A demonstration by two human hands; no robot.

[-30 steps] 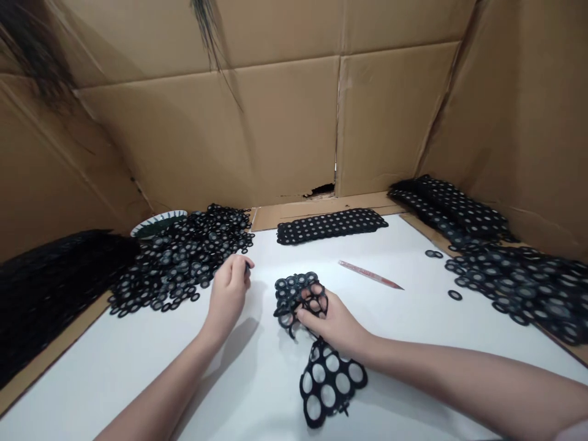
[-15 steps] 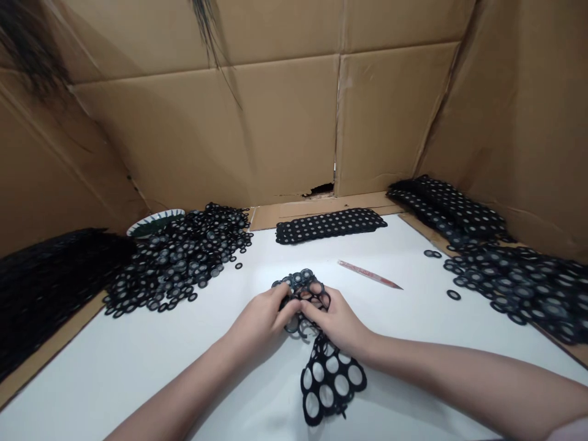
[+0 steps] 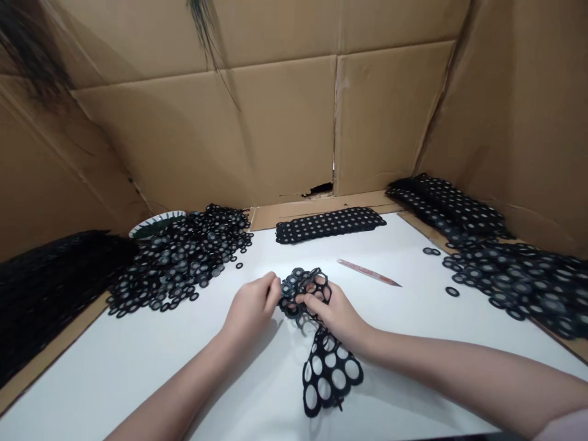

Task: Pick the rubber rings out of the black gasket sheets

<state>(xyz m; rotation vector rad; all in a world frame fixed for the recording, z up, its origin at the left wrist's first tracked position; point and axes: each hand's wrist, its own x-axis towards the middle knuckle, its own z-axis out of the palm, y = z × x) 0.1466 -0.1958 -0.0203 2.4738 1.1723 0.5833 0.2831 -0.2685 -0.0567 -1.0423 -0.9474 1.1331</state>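
Observation:
My right hand is closed on a bunched black perforated sheet. The sheet's lower end, with large round holes, fans out toward me over the white tabletop. Several dark rings cluster at the sheet's upper end, left of my right fingers. My left hand is just left of that cluster, thumb and fingers pinched together. Whether something small is between those fingertips is hidden.
A heap of black rings lies at the left, by a striped-rim dish and black sheets. Perforated strips lie at the back. A pencil-like red stick, more rings and stacked sheets are on the right. Cardboard walls surround the table.
My left hand has pulled away to the left from the bunched sheet, its fingers now pinched together. My right hand keeps its hold in nearly the same place.

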